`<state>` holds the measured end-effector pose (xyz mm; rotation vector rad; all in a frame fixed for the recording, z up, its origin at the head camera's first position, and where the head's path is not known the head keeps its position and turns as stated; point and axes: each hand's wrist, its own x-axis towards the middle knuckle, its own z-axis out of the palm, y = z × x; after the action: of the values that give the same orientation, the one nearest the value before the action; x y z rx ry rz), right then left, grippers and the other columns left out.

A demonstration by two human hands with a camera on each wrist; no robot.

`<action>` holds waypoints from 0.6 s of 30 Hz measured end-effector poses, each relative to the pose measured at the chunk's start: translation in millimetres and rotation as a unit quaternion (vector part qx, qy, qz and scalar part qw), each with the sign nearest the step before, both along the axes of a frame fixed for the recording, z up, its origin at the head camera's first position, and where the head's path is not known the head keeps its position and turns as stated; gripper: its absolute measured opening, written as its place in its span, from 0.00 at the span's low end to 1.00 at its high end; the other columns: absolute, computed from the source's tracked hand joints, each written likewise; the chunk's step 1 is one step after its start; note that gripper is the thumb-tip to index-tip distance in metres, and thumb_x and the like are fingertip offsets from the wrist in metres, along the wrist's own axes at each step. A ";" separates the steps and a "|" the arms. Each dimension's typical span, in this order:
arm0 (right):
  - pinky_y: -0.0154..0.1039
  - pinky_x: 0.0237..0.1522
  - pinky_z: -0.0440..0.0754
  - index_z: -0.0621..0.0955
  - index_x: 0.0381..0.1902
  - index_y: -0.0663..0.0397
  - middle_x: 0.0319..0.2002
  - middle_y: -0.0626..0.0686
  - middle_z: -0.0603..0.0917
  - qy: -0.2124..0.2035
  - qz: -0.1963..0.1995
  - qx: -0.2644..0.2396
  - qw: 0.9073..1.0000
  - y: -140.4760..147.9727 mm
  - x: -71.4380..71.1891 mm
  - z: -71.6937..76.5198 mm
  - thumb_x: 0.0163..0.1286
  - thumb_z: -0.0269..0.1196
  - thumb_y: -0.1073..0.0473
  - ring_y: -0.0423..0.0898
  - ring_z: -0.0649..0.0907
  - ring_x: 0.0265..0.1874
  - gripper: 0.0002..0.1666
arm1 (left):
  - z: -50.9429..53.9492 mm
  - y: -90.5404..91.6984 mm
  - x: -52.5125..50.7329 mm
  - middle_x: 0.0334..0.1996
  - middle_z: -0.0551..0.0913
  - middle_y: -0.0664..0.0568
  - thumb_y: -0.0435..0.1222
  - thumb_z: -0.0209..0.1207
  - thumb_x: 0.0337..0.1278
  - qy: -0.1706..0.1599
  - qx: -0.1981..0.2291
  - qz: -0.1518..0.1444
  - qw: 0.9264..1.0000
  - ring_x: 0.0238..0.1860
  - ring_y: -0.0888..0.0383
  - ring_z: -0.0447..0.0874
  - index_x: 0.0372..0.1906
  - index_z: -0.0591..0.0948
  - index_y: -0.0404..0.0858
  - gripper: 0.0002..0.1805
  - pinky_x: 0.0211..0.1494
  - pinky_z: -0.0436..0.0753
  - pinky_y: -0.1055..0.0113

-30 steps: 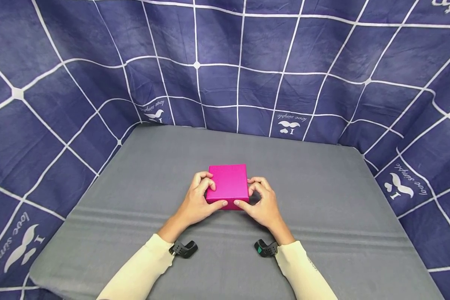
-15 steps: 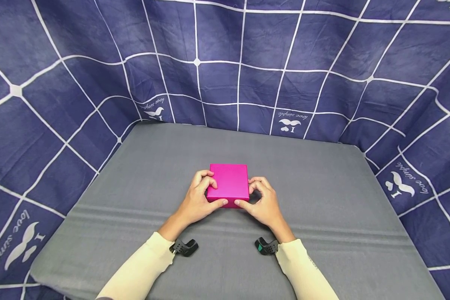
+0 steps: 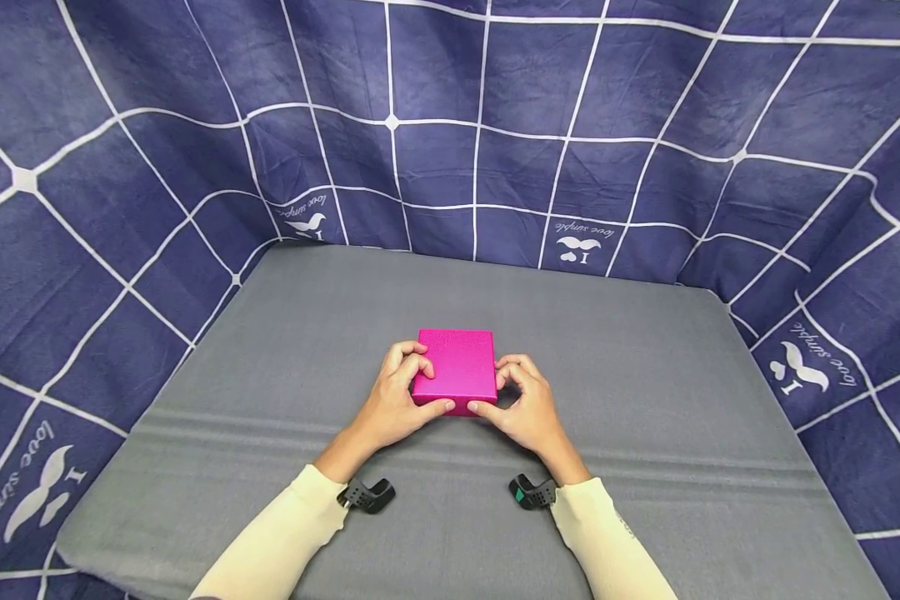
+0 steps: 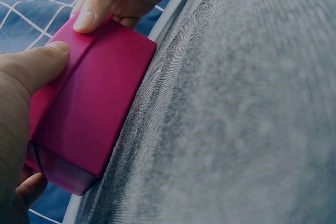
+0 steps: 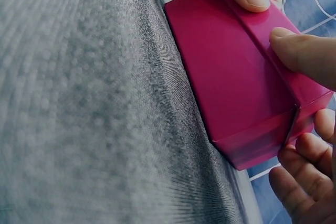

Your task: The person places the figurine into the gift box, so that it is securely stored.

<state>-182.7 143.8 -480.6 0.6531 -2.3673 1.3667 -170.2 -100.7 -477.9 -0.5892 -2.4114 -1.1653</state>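
A magenta box (image 3: 457, 364) sits on the grey padded surface, between both hands. Along its near side, a seam between lid (image 5: 310, 80) and lower body (image 4: 97, 95) shows in the wrist views. The left hand (image 3: 392, 404) grips the left side, its thumb on the near face of the lid and bent fingers at the left edge. From the opposite side the right hand (image 3: 528, 408) holds the box likewise, thumb beside the other thumb. In the right wrist view its curled fingers (image 5: 302, 174) lie at the side, close to the seam. The box's far side and underside are hidden.
The grey cushioned surface (image 3: 630, 375) extends around the box, with shallow folds across its front half. A blue curtain (image 3: 435, 167) with white grid lines encloses the back and both sides. Black wrist bands (image 3: 370, 496) jut inward from the cream sleeves (image 3: 285, 533).
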 end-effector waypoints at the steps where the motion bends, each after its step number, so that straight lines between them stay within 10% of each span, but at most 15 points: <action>1: 0.43 0.48 0.79 0.75 0.28 0.59 0.47 0.47 0.79 0.000 0.001 0.001 1.000 0.1 -0.1 -0.1 0.42 0.83 0.52 0.43 0.80 0.51 0.29 | 0.1 0.2 0.1 0.61 0.70 0.49 0.46 0.80 0.36 -0.003 -0.001 0.000 1.000 0.64 0.53 0.70 0.36 0.73 0.47 0.27 0.62 0.74 0.53; 18: 0.37 0.48 0.75 0.74 0.27 0.56 0.46 0.46 0.80 -0.002 -0.006 0.022 1.000 0.0 -0.2 -0.6 0.41 0.84 0.50 0.42 0.79 0.48 0.30 | 1.6 -0.8 1.0 0.62 0.69 0.49 0.47 0.80 0.38 -0.020 -0.019 -0.002 1.000 0.65 0.50 0.66 0.38 0.74 0.47 0.27 0.64 0.71 0.51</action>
<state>-182.9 143.8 -481.3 0.6480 -2.4065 1.3173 -169.1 -101.6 -476.3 -0.5891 -2.4712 -1.1466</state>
